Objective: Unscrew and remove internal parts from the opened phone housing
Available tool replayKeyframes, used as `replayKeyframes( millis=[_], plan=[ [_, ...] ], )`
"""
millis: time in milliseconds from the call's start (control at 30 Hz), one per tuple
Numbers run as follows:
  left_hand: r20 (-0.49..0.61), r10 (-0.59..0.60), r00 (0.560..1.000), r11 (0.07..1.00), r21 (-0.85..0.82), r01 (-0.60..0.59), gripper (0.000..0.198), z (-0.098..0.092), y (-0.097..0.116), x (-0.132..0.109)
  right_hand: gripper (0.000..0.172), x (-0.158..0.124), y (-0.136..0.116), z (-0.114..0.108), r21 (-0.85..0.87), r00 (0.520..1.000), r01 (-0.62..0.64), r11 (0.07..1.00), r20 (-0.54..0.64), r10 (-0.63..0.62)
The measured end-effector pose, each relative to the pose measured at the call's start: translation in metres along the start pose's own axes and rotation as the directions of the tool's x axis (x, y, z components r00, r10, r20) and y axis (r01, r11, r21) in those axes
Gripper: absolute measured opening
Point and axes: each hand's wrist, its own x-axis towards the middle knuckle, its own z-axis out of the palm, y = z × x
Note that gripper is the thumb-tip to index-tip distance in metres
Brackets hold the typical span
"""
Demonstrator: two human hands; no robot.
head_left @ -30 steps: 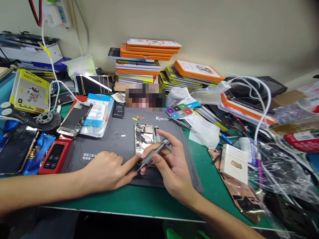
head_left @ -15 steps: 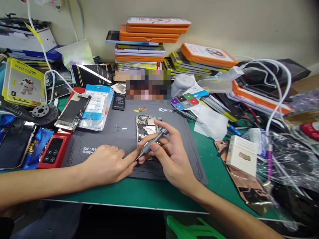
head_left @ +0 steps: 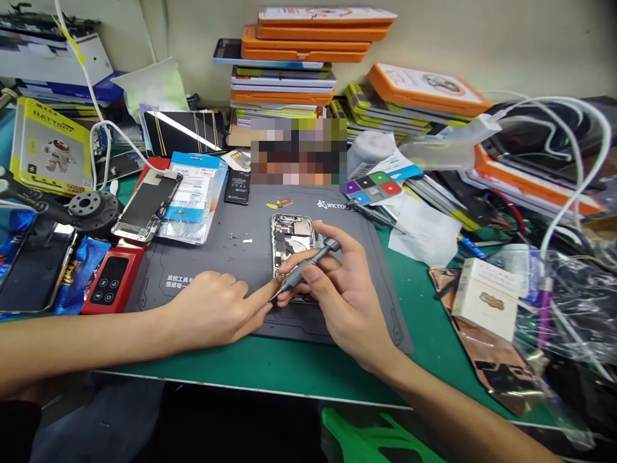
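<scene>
My right hand [head_left: 354, 299] is closed around a grey screwdriver [head_left: 308, 265], its shaft slanting down to the left. Beneath it lies an opened phone [head_left: 294, 233], with its circuit board and silver inner parts bare. The hand and screwdriver hide the phone's lower part. My left hand [head_left: 216, 305] reaches in from the left, its fingers curled and its forefinger stretched to the screwdriver's tip. Forefinger and thumb come together there; whether something tiny is between them cannot be made out. Up and to the left, a black phone battery [head_left: 238, 186] rests on the grey mat [head_left: 231, 257].
Left of the mat lie a detached phone screen [head_left: 147, 202], a red device [head_left: 112, 280] with buttons, and a dark phone [head_left: 36, 263]. Stacked orange cases [head_left: 308, 45] stand at the back. A white box [head_left: 486, 299] and cables [head_left: 598, 167] crowd the right.
The view has shifted, so the bench items sit slightly further right and mostly higher. Both hands keep nearly the same pose, with the screwdriver still at the phone's lower left.
</scene>
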Motion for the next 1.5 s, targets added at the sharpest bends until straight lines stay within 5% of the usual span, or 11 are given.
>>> replayKeyframes(
  millis=[1500],
  plan=[
    [0.06, -0.024, 0.998, 0.999, -0.034, 0.026, 0.045, -0.0029, 0.0019, 0.001, 0.042, -0.0006, -0.0007, -0.0022, -0.065, 1.0, -0.007, 0.998, -0.002, 0.007]
  ],
)
